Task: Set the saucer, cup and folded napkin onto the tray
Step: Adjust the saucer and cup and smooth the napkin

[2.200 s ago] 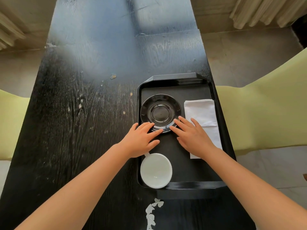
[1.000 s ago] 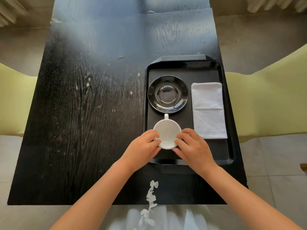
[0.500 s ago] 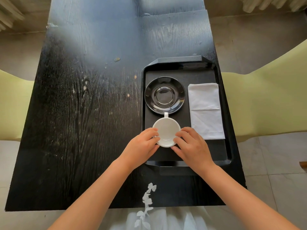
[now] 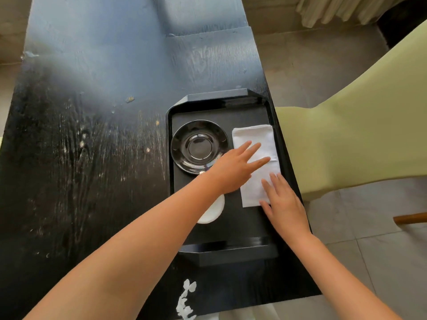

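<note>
A black tray (image 4: 233, 245) lies on the right side of the dark table. Its far left part holds a glossy black saucer (image 4: 196, 144). A white cup (image 4: 213, 211) stands nearer on the tray, mostly hidden under my left forearm. Along the tray's right side lies a folded white napkin (image 4: 254, 135). My left hand (image 4: 233, 167) reaches across with fingers spread flat over the napkin's middle. My right hand (image 4: 283, 202) rests flat on the napkin's near right corner, fingers apart. Neither hand grips anything.
The black wooden table (image 4: 92, 158) stretches far to the left and away. Yellow-green chairs (image 4: 358, 125) stand close against the table's right edge. A tiled floor (image 4: 381, 255) shows at the near right. Curtains (image 4: 335, 10) hang at the far right.
Both hands let go of the cup and moved right onto the napkin. The left arm now crosses over the cup. The cup and saucer stay on the tray.
</note>
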